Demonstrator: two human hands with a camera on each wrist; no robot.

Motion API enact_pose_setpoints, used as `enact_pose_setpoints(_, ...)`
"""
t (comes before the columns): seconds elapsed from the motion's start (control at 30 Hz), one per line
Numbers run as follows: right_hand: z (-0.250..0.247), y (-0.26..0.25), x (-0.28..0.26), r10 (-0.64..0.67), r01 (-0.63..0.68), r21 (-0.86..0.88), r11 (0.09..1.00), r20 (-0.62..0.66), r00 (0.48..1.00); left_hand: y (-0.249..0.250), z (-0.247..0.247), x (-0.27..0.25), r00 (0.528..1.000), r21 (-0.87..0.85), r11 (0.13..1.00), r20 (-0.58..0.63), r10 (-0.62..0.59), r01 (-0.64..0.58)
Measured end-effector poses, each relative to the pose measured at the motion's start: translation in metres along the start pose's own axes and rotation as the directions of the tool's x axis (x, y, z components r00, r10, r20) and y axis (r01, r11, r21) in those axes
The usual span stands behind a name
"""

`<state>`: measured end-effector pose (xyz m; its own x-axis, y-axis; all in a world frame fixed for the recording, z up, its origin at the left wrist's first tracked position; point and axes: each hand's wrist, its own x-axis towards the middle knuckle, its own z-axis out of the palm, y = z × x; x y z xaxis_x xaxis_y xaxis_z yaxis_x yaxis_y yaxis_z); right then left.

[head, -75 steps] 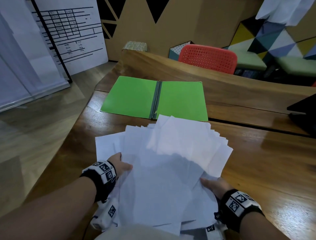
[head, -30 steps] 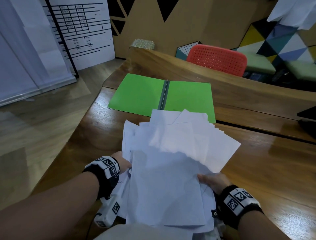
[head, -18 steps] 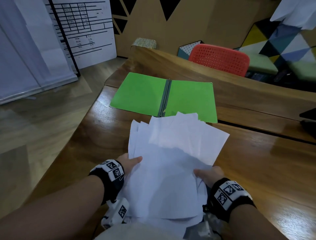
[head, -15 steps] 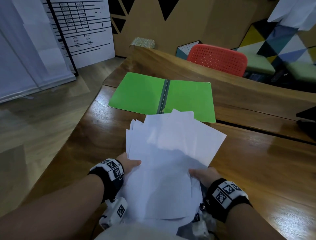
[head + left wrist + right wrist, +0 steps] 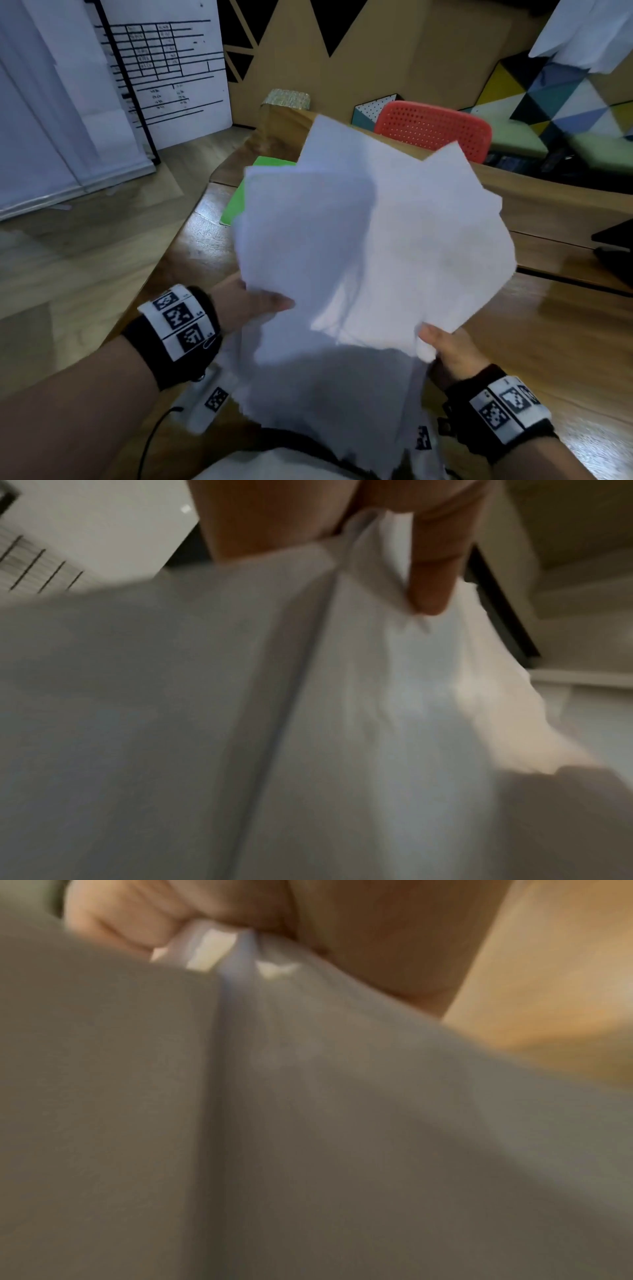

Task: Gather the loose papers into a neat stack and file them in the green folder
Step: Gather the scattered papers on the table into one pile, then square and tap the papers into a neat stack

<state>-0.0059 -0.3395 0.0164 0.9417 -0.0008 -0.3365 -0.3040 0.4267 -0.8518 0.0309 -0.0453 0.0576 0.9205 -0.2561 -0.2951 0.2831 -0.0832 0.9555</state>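
I see the papers as a loose, uneven sheaf of plain white sheets, raised off the counter and tilted up toward the head camera. The edges are not squared: corners fan out at the far end, one peak at the far left and another at the far right, and the near edges hang ragged toward my body. The sheets bow and crease where they are gripped.

My left hand holds the sheaf at its near left edge, thumb on top; in the left wrist view the fingers are curled and pinching a folded bit of paper. My right hand grips the near right corner, and in the right wrist view its fingers are clamped on bunched paper edges. Both wrist views are blurred and mostly filled with white sheet.

The green folder lies on the counter beyond the papers; only a strip of its left part shows, the rest is hidden behind the sheaf, so I cannot tell how it lies open.

To the right of the papers I see bare wooden counter, with a dark thing at the far right edge. The counter's left edge runs close beside my left wrist, with the floor past it. A red chair stands behind the far side.
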Motion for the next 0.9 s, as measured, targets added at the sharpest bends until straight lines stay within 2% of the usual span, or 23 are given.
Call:
enact_pose_setpoints(0.03, 0.011, -0.006, 0.001, -0.037, 0.037, 0.014, 0.999, 0.028, 0.999, 0.010, 0.005, 0.001, 0.997, 0.036, 0.999, -0.075, 0.002, 0.001)
enact_pose_setpoints(0.13, 0.049, -0.029, -0.001, -0.068, 0.071, -0.031, 0.997, 0.085, 0.994, 0.035, 0.024, 0.003, 0.979, 0.120, 0.992, -0.196, 0.054, -0.030)
enact_pose_setpoints(0.23, 0.079, -0.045, -0.007, -0.168, 0.171, -0.070, 0.983, 0.057, 0.984, 0.051, 0.033, 0.000, 0.937, 0.173, 0.977, -0.305, 0.173, -0.124)
enact_pose_setpoints(0.33, 0.090, -0.055, -0.007, -0.398, 0.370, -0.210, 0.905, -0.109, 0.911, 0.060, 0.035, -0.006, 0.908, 0.108, 0.971, -0.347, 0.236, -0.211)
enact_pose_setpoints(0.43, 0.083, -0.053, -0.002, -0.499, 0.438, -0.265, 0.859, -0.246, 0.831, 0.057, 0.034, -0.018, 0.912, 0.076, 0.968, -0.323, 0.251, -0.239)
enact_pose_setpoints(0.47, 0.077, -0.050, 0.000, -0.496, 0.441, -0.242, 0.864, -0.257, 0.830, 0.052, 0.032, -0.020, 0.913, 0.097, 0.969, -0.324, 0.247, -0.228)
enact_pose_setpoints(0.53, 0.064, -0.042, 0.001, -0.416, 0.379, -0.184, 0.907, -0.250, 0.874, 0.038, 0.024, -0.016, 0.920, 0.182, 0.968, -0.320, 0.225, -0.173)
enact_pose_setpoints(0.67, 0.030, -0.029, -0.004, -0.239, 0.185, -0.275, 0.943, -0.176, 0.955, 0.017, 0.008, -0.008, 0.946, 0.177, 0.973, -0.261, 0.190, -0.147)
enact_pose_setpoints(0.77, 0.026, -0.038, -0.011, -0.171, 0.112, -0.325, 0.939, -0.158, 0.973, 0.014, 0.001, -0.005, 0.948, 0.208, 0.951, -0.171, 0.267, -0.230)
enact_pose_setpoints(0.9, 0.044, -0.054, -0.009, -0.241, 0.193, -0.333, 0.923, -0.108, 0.965, 0.030, 0.012, -0.003, 0.923, 0.373, 0.886, -0.157, 0.352, -0.275)
